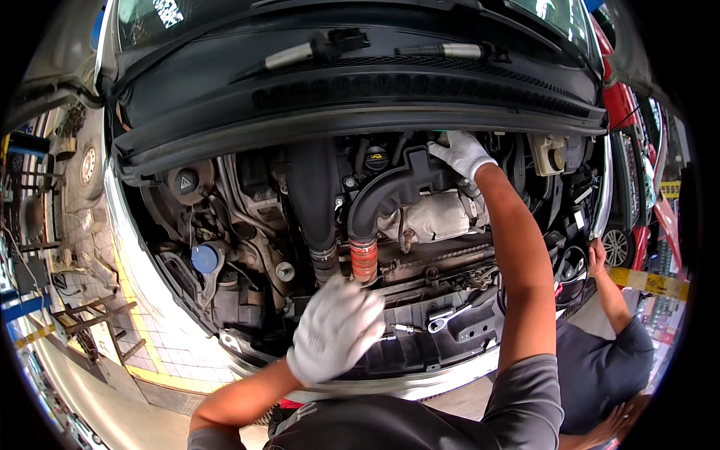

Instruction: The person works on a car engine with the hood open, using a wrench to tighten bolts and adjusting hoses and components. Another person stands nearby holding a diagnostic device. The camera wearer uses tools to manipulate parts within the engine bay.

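My right hand (pixel 463 154), in a white glove, reaches to the back of the engine bay under the cowl edge. Its thumb lies by the end of a curved black air duct (pixel 386 191); the other fingertips are partly hidden, so I cannot tell what they hold. My left hand (pixel 334 334), also gloved, hovers over the front of the bay, blurred by motion. Its fingers look stretched out, with nothing visible in them. Just beyond it, a red ribbed hose (pixel 364 259) joins the duct's lower end. A ratchet wrench (pixel 442 321) and a socket (pixel 407 328) lie on the front crossmember.
The black plastic cowl (pixel 360 116) overhangs the rear of the bay. A silvery heat shield (pixel 435 216) sits mid-engine. At left are a blue cap (pixel 204 259) and a black reservoir cap (pixel 186 181). Another person (pixel 604 367) stands at right, one hand on the car's edge.
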The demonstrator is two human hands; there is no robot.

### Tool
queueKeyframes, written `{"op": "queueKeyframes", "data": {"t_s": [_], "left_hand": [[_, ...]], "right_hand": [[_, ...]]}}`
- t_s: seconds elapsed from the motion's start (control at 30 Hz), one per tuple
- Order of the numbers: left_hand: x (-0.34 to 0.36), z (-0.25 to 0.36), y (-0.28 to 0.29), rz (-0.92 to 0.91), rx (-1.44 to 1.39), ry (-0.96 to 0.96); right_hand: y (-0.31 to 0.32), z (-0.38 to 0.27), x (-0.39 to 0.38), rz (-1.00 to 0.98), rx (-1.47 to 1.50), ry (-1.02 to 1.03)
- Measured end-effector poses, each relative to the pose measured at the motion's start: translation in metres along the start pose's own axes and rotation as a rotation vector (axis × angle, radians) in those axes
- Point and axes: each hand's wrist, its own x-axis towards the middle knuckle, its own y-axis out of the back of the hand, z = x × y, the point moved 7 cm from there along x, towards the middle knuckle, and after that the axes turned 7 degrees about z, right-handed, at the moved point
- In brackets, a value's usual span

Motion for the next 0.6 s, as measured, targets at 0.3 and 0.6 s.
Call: {"op": "queueKeyframes", "data": {"t_s": [0.3,0.6], "left_hand": [[0.219,-0.138,-0.169,0.059,0.583,0.026],[0.261,-0.155,-0.209,-0.314,0.44,0.455]], "right_hand": [[0.0,0.004,0.003,0.156,-0.038,0.21],[-0.013,-0.001,0.033,0.068,-0.031,0.074]]}}
